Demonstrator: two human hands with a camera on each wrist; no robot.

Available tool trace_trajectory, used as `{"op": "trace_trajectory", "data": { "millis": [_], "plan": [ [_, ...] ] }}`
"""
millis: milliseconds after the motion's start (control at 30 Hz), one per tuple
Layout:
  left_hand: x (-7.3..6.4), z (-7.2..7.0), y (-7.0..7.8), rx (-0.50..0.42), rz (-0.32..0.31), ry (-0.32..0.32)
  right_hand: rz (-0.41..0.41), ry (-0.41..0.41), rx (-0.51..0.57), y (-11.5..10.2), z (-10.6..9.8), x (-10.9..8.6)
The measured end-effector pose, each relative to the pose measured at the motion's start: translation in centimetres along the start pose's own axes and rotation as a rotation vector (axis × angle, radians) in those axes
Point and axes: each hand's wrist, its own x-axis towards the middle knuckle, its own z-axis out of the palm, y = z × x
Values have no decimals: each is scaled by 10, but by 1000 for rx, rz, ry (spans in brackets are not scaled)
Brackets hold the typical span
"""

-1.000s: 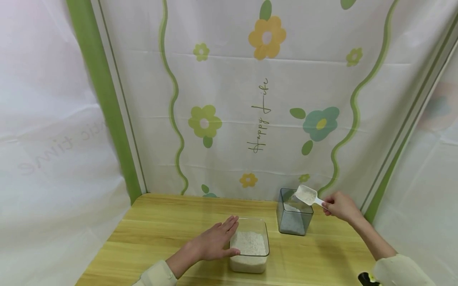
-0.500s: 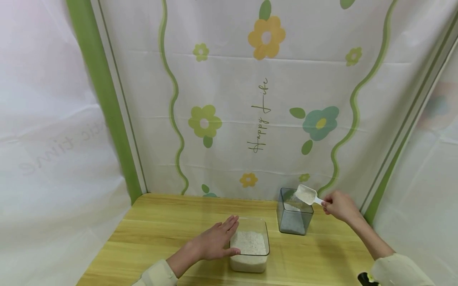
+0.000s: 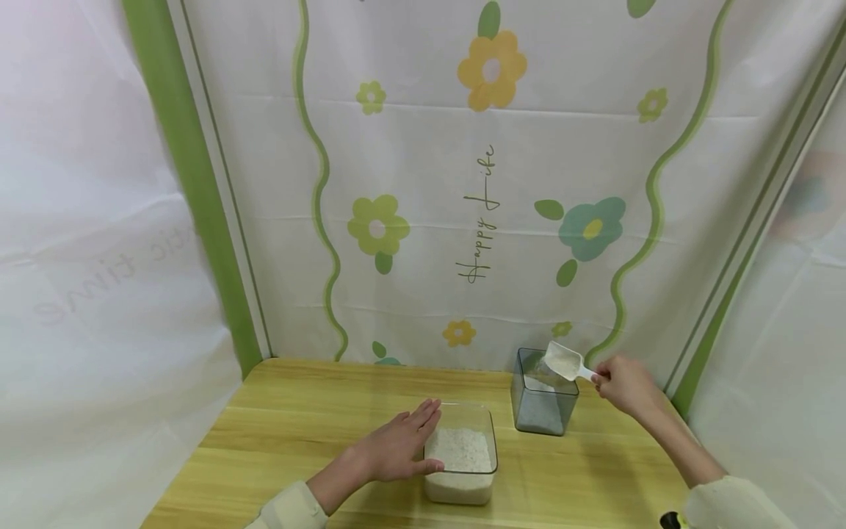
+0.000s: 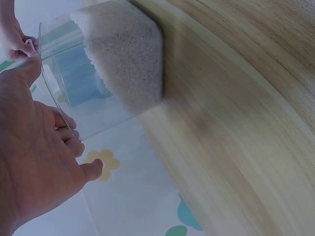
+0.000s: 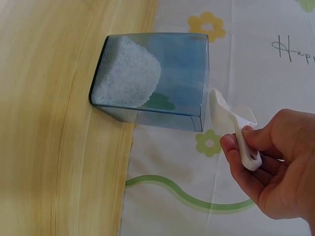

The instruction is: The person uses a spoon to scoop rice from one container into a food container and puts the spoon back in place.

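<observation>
Wooden worktop (image 3: 297,411), flowery cloth (image 3: 423,162) behind | right grip (image 3: 628,383) pinches white scoop (image 3: 563,362), which points to ten o'clock, over gray box (image 3: 543,420) | right is nearer that box | left grip (image 3: 399,448), fingers straight, touches clear box (image 3: 469,472) at nine o'clock

Flower-printed white backdrop (image 3: 423,272) behind wooden table (image 3: 291,419).
</observation>
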Motion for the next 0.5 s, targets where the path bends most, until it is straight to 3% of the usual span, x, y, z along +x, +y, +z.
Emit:
{"op": "trace_trajectory", "data": {
  "millis": [300,500],
  "plan": [
    [-1,0,0,-1,6,1,-15,69,-75,-6,7,-4],
    [-1,0,0,-23,6,3,-68,133,-137,-8,13,-4]
  ]
}}
